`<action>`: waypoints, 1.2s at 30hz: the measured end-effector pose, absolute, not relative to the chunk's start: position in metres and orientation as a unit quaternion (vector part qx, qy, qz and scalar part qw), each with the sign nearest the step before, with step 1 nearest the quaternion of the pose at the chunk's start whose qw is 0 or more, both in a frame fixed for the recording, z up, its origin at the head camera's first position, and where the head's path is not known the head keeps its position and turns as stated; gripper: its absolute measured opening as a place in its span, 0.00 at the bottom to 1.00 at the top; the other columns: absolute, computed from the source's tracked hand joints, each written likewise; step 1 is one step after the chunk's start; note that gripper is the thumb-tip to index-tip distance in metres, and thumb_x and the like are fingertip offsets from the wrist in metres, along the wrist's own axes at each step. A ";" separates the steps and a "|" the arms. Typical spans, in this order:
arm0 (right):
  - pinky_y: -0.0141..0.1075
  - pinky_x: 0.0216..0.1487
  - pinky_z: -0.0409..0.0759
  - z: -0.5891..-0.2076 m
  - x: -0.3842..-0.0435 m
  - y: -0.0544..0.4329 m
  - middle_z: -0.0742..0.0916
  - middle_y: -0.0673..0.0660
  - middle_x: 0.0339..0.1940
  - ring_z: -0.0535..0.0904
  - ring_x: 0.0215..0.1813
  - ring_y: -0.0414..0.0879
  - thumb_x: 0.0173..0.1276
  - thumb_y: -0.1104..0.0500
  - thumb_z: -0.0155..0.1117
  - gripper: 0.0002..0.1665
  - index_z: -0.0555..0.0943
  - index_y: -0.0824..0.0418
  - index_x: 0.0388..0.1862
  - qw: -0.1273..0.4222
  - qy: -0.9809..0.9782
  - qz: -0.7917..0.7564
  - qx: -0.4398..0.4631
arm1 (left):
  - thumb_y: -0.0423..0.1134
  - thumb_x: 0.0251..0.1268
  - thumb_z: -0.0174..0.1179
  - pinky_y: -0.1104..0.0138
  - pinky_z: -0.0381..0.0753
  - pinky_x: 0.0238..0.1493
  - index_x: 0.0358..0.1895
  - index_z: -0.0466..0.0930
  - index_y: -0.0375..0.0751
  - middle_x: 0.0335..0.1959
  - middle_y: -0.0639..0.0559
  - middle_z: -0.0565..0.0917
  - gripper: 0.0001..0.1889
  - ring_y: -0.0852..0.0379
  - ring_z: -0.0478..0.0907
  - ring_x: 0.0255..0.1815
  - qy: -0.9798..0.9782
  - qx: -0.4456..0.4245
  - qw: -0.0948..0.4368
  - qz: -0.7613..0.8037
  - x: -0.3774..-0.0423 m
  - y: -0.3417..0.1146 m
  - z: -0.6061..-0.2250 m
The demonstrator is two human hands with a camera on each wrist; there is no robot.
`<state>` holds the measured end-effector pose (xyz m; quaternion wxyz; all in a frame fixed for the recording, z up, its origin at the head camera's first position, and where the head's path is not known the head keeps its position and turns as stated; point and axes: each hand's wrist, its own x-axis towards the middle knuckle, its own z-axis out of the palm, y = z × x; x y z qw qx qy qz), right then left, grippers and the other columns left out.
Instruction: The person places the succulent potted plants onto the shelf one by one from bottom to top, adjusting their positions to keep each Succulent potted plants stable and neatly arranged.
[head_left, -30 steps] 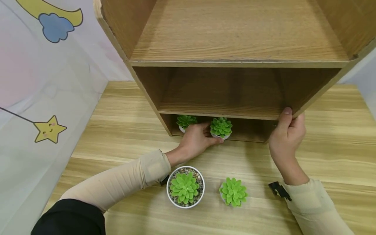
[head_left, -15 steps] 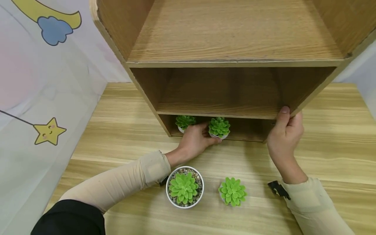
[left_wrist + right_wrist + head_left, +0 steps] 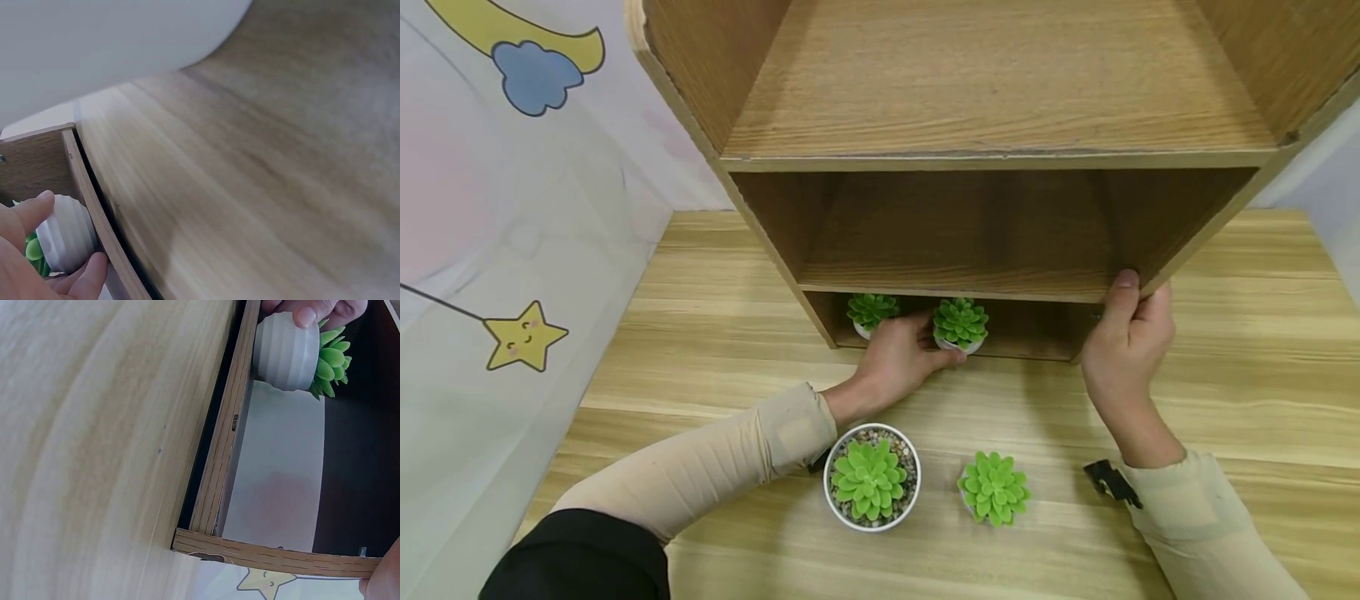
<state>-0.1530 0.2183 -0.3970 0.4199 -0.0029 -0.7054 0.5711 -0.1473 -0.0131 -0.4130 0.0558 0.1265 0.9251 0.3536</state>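
My left hand (image 3: 891, 362) holds a small potted succulent (image 3: 961, 323) at the front of the lowest compartment of a wooden shelf unit (image 3: 1000, 164). Thumb and fingers lie on either side of its ribbed white pot (image 3: 67, 234), which stands upright by the front edge, as the right wrist view also shows with the green leaves (image 3: 332, 361). A second succulent (image 3: 872, 310) sits to its left in that compartment, partly hidden by the hand and the board above. My right hand (image 3: 1126, 367) grips the unit's right side panel, thumb on the front edge.
On the table (image 3: 700, 350) in front of the unit stand a larger succulent in a round white pot with pebbles (image 3: 870, 477) and a small succulent (image 3: 995, 489). A printed cloth wall (image 3: 467, 433) runs along the left. The middle shelf (image 3: 955, 279) overhangs the left hand closely.
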 end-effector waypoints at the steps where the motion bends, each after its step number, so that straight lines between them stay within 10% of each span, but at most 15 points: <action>1: 0.29 0.28 0.58 -0.397 -0.153 0.218 0.68 0.47 0.20 0.61 0.23 0.38 0.76 0.64 0.47 0.12 0.75 0.71 0.37 0.420 -0.705 0.571 -0.003 | 0.55 0.55 0.72 0.64 0.81 0.48 0.66 0.72 0.32 0.48 0.43 0.85 0.40 0.53 0.84 0.44 0.925 0.126 0.057 0.354 -0.147 -0.013 -0.413; 17: 0.28 0.29 0.58 -0.398 -0.155 0.219 0.68 0.47 0.19 0.62 0.24 0.37 0.76 0.66 0.47 0.12 0.75 0.70 0.34 0.428 -0.695 0.578 -0.001 | 0.53 0.58 0.71 0.67 0.80 0.36 0.67 0.71 0.33 0.29 0.57 0.86 0.39 0.67 0.80 0.26 0.921 0.118 0.069 0.365 -0.149 -0.010 -0.411; 36: 0.29 0.33 0.59 -0.399 -0.153 0.220 0.67 0.48 0.20 0.62 0.27 0.39 0.78 0.62 0.48 0.14 0.78 0.72 0.43 0.418 -0.696 0.584 0.010 | 0.50 0.60 0.70 0.71 0.82 0.34 0.68 0.67 0.28 0.32 0.53 0.88 0.39 0.66 0.83 0.30 0.907 0.107 0.084 0.398 -0.147 -0.009 -0.413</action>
